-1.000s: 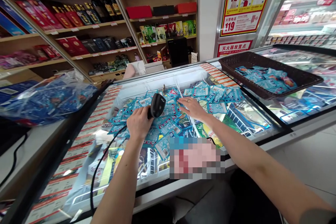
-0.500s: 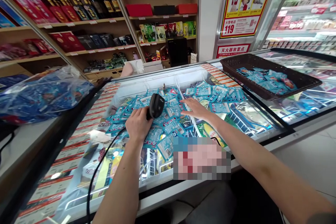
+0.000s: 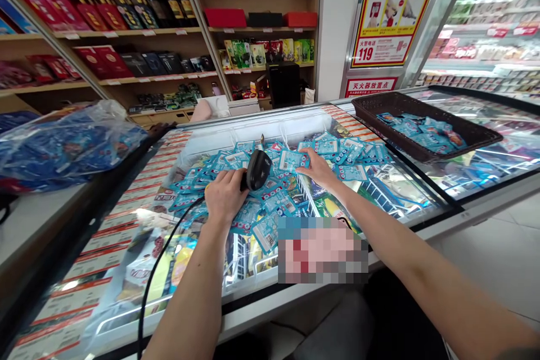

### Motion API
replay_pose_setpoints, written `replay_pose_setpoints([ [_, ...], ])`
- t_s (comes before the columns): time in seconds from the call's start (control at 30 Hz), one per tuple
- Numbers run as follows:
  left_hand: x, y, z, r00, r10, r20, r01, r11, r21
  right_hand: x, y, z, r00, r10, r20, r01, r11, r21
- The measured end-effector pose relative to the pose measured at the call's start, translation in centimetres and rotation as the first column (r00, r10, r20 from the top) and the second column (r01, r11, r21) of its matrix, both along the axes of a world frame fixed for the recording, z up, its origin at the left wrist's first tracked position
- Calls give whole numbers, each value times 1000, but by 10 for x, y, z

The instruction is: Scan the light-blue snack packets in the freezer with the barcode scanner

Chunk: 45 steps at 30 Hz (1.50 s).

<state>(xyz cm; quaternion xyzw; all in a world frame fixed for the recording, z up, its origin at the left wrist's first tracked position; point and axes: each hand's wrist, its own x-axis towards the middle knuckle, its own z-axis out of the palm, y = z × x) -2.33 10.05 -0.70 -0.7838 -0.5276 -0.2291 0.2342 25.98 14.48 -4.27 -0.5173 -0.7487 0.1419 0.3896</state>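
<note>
A black barcode scanner (image 3: pixel 258 170) with a cable is gripped in my left hand (image 3: pixel 225 194), its head tilted over the pile. My right hand (image 3: pixel 317 170) pinches a small blue snack packet (image 3: pixel 291 161) by its right edge, and a printed label shows on the packet's upper face. Many more blue packets (image 3: pixel 270 230) lie spread on the glass top (image 3: pixel 139 247) of a chest freezer, to the left of, below and beyond my hands. Part of the scanner's handle is hidden by my left fingers.
A dark brown plastic basket (image 3: pixel 472 149) holding similar blue packets stands at the right on the freezer. At the left lies a clear plastic bag (image 3: pixel 80 146) of blue packages. The scanner cable (image 3: pixel 154 275) runs toward me. Stocked shelves (image 3: pixel 261 70) line the back; a blurred patch covers the front edge.
My right hand has taken hold of a blue packet and lifted it a little from the pile. My left hand with the scanner has shifted slightly right.
</note>
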Motion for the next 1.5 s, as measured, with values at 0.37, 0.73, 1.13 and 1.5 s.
replay_pose_setpoints([
  [0.37, 5, -4, 2, 997, -57, -59, 54, 998, -41, 6, 18, -10, 928, -35, -370, -12, 992, -124],
  [0.73, 12, -3, 0, 993, -85, -83, 80, 995, -64, 4, 12, -5, 936, -10, -351, -24, 995, -93],
  [1.13, 16, -6, 2, 992, -89, -91, 79, 991, -111, 7, 17, -11, 929, 36, -367, -48, 999, -24],
  [1.5, 18, -4, -2, 989, -95, -114, 82, 990, -117, 6, 15, -10, 941, 40, -337, -49, 999, -17],
])
